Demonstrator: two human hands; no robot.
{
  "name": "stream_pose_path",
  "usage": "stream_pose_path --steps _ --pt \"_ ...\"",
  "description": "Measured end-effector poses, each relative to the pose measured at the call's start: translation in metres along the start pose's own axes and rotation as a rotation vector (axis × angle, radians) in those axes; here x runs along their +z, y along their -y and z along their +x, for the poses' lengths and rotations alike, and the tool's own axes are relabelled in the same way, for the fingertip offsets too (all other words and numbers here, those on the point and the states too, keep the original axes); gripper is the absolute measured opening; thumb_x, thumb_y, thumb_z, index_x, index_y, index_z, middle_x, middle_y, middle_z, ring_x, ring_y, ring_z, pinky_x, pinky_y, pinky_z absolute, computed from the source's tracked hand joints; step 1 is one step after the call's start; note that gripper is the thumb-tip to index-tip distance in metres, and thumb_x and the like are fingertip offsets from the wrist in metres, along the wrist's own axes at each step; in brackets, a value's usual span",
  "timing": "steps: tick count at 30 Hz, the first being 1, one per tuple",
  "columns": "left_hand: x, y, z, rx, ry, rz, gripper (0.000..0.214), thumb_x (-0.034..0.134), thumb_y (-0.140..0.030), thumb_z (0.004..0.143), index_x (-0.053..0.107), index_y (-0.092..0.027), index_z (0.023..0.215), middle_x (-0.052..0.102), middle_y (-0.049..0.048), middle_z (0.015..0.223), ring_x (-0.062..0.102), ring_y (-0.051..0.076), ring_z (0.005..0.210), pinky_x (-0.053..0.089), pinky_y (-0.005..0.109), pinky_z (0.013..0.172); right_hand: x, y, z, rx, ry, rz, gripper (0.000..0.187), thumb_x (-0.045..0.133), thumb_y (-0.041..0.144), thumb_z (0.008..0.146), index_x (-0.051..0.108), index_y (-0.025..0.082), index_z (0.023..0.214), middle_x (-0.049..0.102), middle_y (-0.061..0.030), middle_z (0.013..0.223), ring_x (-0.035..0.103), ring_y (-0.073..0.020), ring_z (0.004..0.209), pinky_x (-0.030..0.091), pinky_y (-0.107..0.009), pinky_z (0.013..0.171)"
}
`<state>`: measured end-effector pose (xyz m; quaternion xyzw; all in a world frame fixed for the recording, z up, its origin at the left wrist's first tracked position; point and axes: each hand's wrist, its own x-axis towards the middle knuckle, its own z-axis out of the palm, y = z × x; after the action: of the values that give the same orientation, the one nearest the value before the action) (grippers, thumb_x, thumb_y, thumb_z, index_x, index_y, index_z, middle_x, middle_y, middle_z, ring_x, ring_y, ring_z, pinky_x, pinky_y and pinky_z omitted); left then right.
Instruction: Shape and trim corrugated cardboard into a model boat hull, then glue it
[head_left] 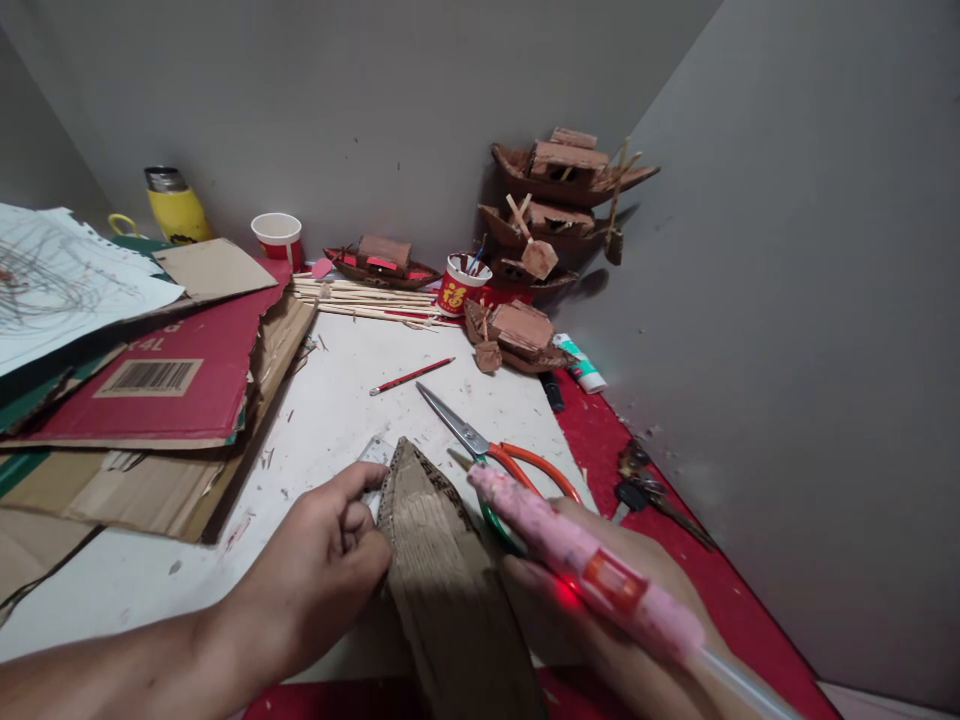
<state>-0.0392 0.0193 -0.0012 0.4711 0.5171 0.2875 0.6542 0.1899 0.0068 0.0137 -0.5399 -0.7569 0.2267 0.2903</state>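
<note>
My left hand [322, 560] is closed on the left edge of a long cardboard boat hull [450, 580], its pointed tip facing away from me. In my right hand [622, 610] is a pink hot glue gun [555, 530], with a clear glue stick [742, 685] coming out of its back end and a red light glowing underneath. The nozzle sits just over the right edge of the hull, close to the tip; I cannot tell if they touch. Behind the nozzle lie scissors [480, 440] with orange handles, blades pointing away to the left.
Cardboard sheets [225, 400] are piled on the left. A pencil [412, 376], thin sticks [367, 298] and a paper cup with brushes [463, 285] lie farther back. Finished model boats [570, 180] stand by the wall corner. Keys [637, 490] rest on the right.
</note>
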Motion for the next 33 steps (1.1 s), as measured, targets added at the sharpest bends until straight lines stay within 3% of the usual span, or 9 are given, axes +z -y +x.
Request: stream_pose_path --steps 2,4,7,9,12,16,21,28,33 --pt "-0.001 0.001 0.0 0.027 -0.029 -0.02 0.044 0.05 -0.022 0.077 0.046 -0.019 0.12 0.038 -0.0104 0.05 0.03 0.006 0.039 0.018 0.019 0.038 0.001 0.007 0.007 0.083 0.014 0.086 0.044 0.059 0.031 0.082 0.058 0.027 0.125 0.067 -0.0081 0.111 0.061 -0.0286 0.103 0.052 -0.041 0.085" --pt "-0.001 0.002 0.0 0.071 -0.061 0.013 0.045 0.051 -0.021 0.077 0.044 -0.02 0.122 0.039 -0.01 0.051 0.031 0.006 0.043 0.02 0.018 0.04 0.005 0.009 0.013 0.155 0.038 0.213 0.05 0.06 0.032 0.081 0.054 0.024 0.13 0.063 -0.0082 0.12 0.058 -0.027 0.111 0.051 -0.039 0.09" --pt "-0.002 0.006 0.001 0.126 -0.061 0.042 0.043 0.051 -0.02 0.08 0.043 -0.021 0.122 0.039 -0.0096 0.053 0.032 0.006 0.046 0.023 0.019 0.043 0.01 0.004 0.014 0.295 0.091 0.328 0.045 0.061 0.031 0.079 0.058 0.022 0.123 0.071 -0.0066 0.098 0.067 -0.0229 0.088 0.057 -0.032 0.074" --pt "-0.002 0.009 0.002 0.131 -0.019 0.009 0.042 0.05 -0.02 0.082 0.042 -0.021 0.123 0.039 -0.0096 0.053 0.032 0.006 0.045 0.023 0.019 0.043 0.012 0.001 0.012 0.376 0.104 0.3 0.028 0.06 0.032 0.078 0.066 0.022 0.104 0.071 -0.0037 0.08 0.068 -0.0208 0.071 0.056 -0.029 0.063" --pt "-0.001 0.01 0.003 0.113 0.035 -0.076 0.043 0.049 -0.022 0.083 0.039 -0.021 0.125 0.04 -0.0097 0.054 0.033 0.006 0.043 0.023 0.019 0.042 0.012 0.003 0.01 0.43 0.097 0.247 0.015 0.06 0.033 0.076 0.066 0.02 0.083 0.07 -0.0023 0.072 0.067 -0.0196 0.065 0.055 -0.027 0.059" --pt "0.0 0.004 0.001 0.07 0.059 -0.137 0.042 0.052 -0.022 0.081 0.041 -0.02 0.121 0.039 -0.0102 0.053 0.033 0.005 0.041 0.024 0.018 0.04 0.01 0.013 0.012 0.374 0.051 0.304 0.014 0.061 0.025 0.074 0.065 0.02 0.085 0.071 -0.0033 0.076 0.067 -0.0193 0.07 0.055 -0.026 0.063" --pt "0.001 -0.001 -0.002 0.097 0.071 -0.03 0.027 0.049 -0.018 0.08 0.048 -0.016 0.107 0.047 -0.0064 0.059 0.036 0.005 0.044 0.029 0.017 0.041 0.009 0.02 0.01 0.408 0.052 0.276 0.008 0.06 0.028 0.074 0.064 0.021 0.075 0.064 0.0006 0.063 0.061 -0.0154 0.055 0.049 -0.022 0.049" --pt "0.001 -0.007 0.0 0.096 0.067 0.092 0.033 0.049 -0.02 0.075 0.048 -0.015 0.108 0.045 -0.0091 0.051 0.041 0.006 0.033 0.032 0.017 0.035 0.013 0.019 0.008 0.351 0.018 0.269 0.008 0.058 0.026 0.073 0.062 0.02 0.07 0.062 0.002 0.062 0.057 -0.0142 0.056 0.046 -0.023 0.051" --pt "-0.001 -0.022 -0.009 0.19 0.022 0.281 0.013 0.051 -0.027 0.077 0.055 -0.014 0.076 0.044 -0.006 0.052 0.043 0.008 0.042 0.035 0.021 0.044 0.015 0.023 0.005 0.26 0.104 0.366 0.01 0.052 0.021 0.076 0.06 0.019 0.081 0.063 0.0002 0.071 0.058 -0.0142 0.062 0.048 -0.023 0.057"
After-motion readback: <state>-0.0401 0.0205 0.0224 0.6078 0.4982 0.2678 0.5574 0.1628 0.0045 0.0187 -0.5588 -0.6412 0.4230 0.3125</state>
